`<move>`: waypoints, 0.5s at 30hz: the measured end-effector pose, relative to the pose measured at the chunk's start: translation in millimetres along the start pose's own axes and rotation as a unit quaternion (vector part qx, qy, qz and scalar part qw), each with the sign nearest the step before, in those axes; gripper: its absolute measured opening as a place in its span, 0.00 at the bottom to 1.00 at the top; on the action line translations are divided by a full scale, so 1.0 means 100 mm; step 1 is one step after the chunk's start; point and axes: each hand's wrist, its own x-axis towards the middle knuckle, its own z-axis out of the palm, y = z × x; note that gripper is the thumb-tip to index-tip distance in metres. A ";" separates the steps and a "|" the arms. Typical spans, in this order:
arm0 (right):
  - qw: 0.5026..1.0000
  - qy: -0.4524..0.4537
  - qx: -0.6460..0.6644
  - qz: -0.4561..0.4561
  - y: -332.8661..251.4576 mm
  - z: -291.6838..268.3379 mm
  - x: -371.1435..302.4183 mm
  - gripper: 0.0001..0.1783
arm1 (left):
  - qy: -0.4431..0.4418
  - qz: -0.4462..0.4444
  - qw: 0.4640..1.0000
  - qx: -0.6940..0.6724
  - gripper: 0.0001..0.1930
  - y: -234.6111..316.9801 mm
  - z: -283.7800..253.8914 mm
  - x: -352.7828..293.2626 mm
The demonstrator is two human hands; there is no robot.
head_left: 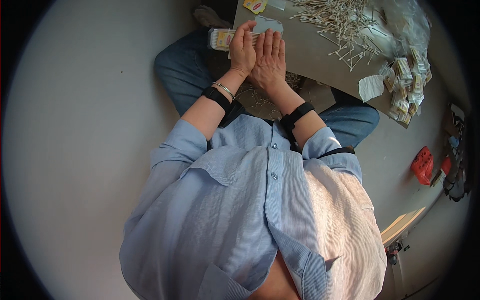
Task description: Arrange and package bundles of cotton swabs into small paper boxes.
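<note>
The left hand (243, 53) has its fingers curled over a clear plastic box of cotton swabs (220, 39), gripping it near the top of the frame, left of centre. The box lies sideways, its left end sticking out past the hand; a yellow label with a red patch shows through the front, and swab stems line up inside. The right hand (270, 56) is flat, its 4 fingers straight and close together, against the left hand and over the box's right end; its thumb is hidden, and I cannot tell how firmly it presses.

Beyond the fingertips, a pale sheet (272, 25) lies on the grey bench (312, 67), with a yellow card (256, 5) above it at the top edge. A loose heap of cotton swabs (340, 22) spreads over the bench at the upper right, beside a crumpled clear plastic bag (407, 25). Lower down, small clear packets (414, 89) pile up at the bench's right corner, next to a torn white paper piece (371, 88). More swabs lie scattered below the wrists, between the 2 denim-covered legs (186, 65). A red plastic bag (423, 165) sits on the floor (385, 155) at the right of the frame.
</note>
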 end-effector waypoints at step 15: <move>1.000 0.002 0.010 -0.014 -0.04 -0.10 -0.02 0.57 | -0.326 0.146 0.819 0.449 0.42 -0.02 -1.00 0.39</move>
